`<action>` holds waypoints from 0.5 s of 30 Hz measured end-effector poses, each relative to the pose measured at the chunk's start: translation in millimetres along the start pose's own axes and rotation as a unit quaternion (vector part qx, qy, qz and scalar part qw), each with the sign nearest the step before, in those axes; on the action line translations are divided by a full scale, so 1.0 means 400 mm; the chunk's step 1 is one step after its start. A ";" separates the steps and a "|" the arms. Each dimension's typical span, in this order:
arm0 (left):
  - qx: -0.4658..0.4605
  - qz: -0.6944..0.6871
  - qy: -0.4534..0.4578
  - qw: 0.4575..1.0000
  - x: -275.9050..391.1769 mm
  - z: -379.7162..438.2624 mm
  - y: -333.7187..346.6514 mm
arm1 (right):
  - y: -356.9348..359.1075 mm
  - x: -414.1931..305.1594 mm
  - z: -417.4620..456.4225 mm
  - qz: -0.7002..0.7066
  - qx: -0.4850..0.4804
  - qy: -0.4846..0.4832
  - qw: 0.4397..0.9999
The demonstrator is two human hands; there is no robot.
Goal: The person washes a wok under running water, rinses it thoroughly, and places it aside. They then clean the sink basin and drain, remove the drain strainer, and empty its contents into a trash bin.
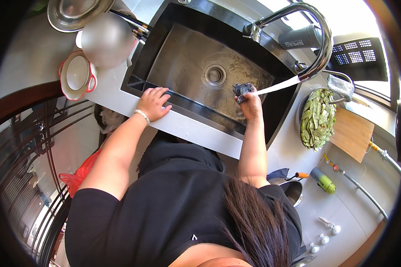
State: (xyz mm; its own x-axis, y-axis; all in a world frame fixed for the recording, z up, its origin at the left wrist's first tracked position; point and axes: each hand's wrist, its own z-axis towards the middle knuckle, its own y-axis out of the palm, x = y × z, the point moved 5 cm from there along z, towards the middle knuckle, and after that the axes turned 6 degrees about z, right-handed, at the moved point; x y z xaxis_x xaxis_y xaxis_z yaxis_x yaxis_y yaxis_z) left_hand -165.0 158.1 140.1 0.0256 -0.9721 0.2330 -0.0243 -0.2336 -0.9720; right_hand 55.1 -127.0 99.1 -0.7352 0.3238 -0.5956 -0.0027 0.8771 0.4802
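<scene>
A dark scouring pad [243, 91] is gripped in my right hand [251, 106], over the right part of the dark metal sink [183, 53]. Water [279, 87] pours from the arched chrome faucet [325, 36] onto that hand and pad. My left hand [154, 105] rests palm down on the sink's front edge, fingers slightly spread, holding nothing, with a light bracelet at the wrist. Between the hands and farther back lies the round drain [215, 75]. Wet patches mark the sink floor.
Left of the sink stand a red-rimmed white dish [76, 74], metal bowls [61, 20] and chopsticks [140, 31]. At right are a bowl of flat green bean pods [317, 120], a wooden board [352, 133] and a grey cloth [341, 87]. A grey cup [299, 36] stands behind the faucet.
</scene>
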 end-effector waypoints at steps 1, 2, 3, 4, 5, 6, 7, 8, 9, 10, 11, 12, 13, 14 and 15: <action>-0.004 -0.006 -0.005 1.000 -0.001 -0.004 -0.001 | 0.033 -0.005 -0.022 -0.071 -0.001 -0.017 0.997; -0.008 -0.011 -0.012 1.000 -0.003 -0.009 -0.003 | 0.070 -0.007 -0.043 -0.130 0.007 -0.038 0.991; -0.011 -0.017 -0.016 1.000 -0.003 -0.012 -0.007 | 0.097 -0.015 -0.060 -0.183 0.013 -0.094 0.978; -0.002 -0.016 -0.013 1.000 -0.003 -0.011 -0.007 | 0.091 -0.010 -0.057 -0.223 0.033 -0.127 0.966; -0.002 -0.018 -0.017 1.000 -0.003 -0.012 -0.007 | 0.069 0.011 -0.040 -0.262 0.052 -0.159 0.950; 0.000 -0.017 -0.003 1.000 0.004 0.010 -0.012 | -0.035 0.052 0.022 -0.355 0.048 -0.287 0.889; -0.002 -0.016 0.001 1.000 0.009 0.009 -0.012 | -0.160 0.141 0.074 -0.368 0.181 -0.001 0.912; -0.011 -0.023 -0.006 1.000 0.008 -0.009 0.000 | -0.158 0.162 0.074 -0.455 0.219 0.063 0.861; -0.010 -0.027 0.003 1.000 0.002 0.011 0.012 | -0.202 0.162 0.103 -0.619 0.218 -0.069 0.752; -0.001 -0.016 -0.003 1.000 -0.007 0.002 0.017 | -0.144 0.167 0.107 -0.628 0.192 -0.088 0.749; -0.011 -0.017 -0.005 1.000 -0.009 -0.003 0.015 | -0.080 0.171 0.078 -0.638 0.170 -0.099 0.744; -0.012 -0.015 -0.016 1.000 -0.009 -0.013 0.009 | 0.003 0.161 0.050 -0.664 0.161 -0.089 0.725; -0.011 -0.013 -0.023 1.000 -0.007 -0.015 -0.001 | 0.060 0.154 0.030 -0.687 0.156 -0.080 0.705; -0.011 -0.013 -0.017 1.000 -0.007 -0.013 0.000 | 0.089 0.153 0.036 -0.701 0.127 -0.116 0.692; -0.006 -0.020 -0.009 1.000 -0.007 -0.009 0.003 | 0.098 0.156 0.071 -0.728 0.115 -0.071 0.672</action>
State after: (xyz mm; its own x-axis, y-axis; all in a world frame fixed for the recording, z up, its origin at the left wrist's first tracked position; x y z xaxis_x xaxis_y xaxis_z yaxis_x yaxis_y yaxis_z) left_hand -168.6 160.4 138.4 0.0455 -0.9615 0.2711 -0.0341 -0.2727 -0.9615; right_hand 28.2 -62.6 62.4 0.0058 -0.9212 -0.3891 -0.5325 0.3265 -0.7809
